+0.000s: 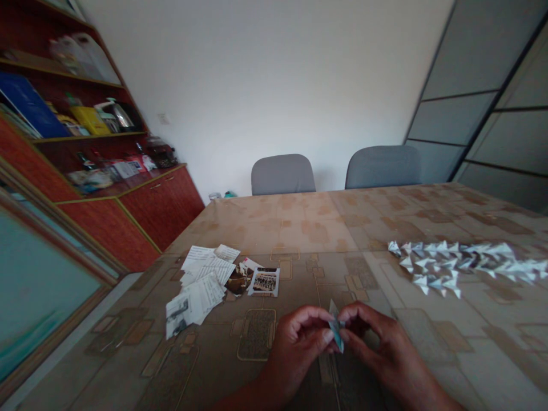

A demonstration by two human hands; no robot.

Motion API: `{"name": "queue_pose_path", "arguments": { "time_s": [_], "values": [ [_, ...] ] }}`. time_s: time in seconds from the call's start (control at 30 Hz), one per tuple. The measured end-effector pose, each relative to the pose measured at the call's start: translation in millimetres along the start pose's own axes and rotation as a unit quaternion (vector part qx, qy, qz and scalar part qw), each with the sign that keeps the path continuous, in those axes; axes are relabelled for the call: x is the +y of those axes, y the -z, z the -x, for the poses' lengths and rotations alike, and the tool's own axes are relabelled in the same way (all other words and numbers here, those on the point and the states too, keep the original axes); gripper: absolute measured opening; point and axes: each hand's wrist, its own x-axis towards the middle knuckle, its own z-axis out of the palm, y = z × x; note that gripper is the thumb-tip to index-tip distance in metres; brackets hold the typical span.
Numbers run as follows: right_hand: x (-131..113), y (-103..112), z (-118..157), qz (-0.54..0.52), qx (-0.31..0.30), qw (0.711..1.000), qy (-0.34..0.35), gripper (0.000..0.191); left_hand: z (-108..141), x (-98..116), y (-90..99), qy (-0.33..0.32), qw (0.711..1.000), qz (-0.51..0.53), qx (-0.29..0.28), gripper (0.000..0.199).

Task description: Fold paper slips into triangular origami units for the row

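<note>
Between my two hands, above the near edge of the table, is a small folded piece of paper [337, 333], grey and bluish, standing on edge. My left hand [302, 337] pinches it from the left with thumb and forefinger. From the right, my right hand [377, 337] grips the same paper between thumb and fingertips. Left of my hands lies a loose pile of printed paper pieces [205, 285], with a small picture card [264, 282] at its right side. Over on the right, several pointed folded paper pieces [445, 262] stand in uneven rows.
A patterned cloth covers the table [274, 228]. Two grey chairs [282, 174] stand at its far side, against a white wall. Red wooden shelves [141, 211] with bottles, boxes and a kettle rise at the left. Sliding panels [462, 85] close off the right side.
</note>
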Motion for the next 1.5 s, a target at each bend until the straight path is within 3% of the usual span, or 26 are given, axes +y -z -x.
{"name": "queue_pose_path", "arguments": {
  "time_s": [0.73,1.03,1.33,1.5],
  "values": [
    [-3.4,2.2,-0.3,-0.052,-0.008,0.998,-0.018,0.021,2.6,0.1,2.2,-0.006,0.999,-0.044,0.000,0.023],
    [1.2,-2.4,1.5,0.005,0.017,1.000,0.010,0.009,-1.5,-4.8,-1.1,-0.025,0.992,-0.100,0.078,0.013],
    [5.3,-6.2,3.6,0.044,-0.002,0.999,0.016,0.004,-3.0,-3.4,-0.2,-0.034,0.980,-0.162,0.112,0.008],
    [6.6,-7.2,3.5,0.085,-0.002,0.996,0.028,0.011,-2.6,-1.2,-2.2,-0.031,0.979,-0.166,0.118,0.006]
  ]
}}
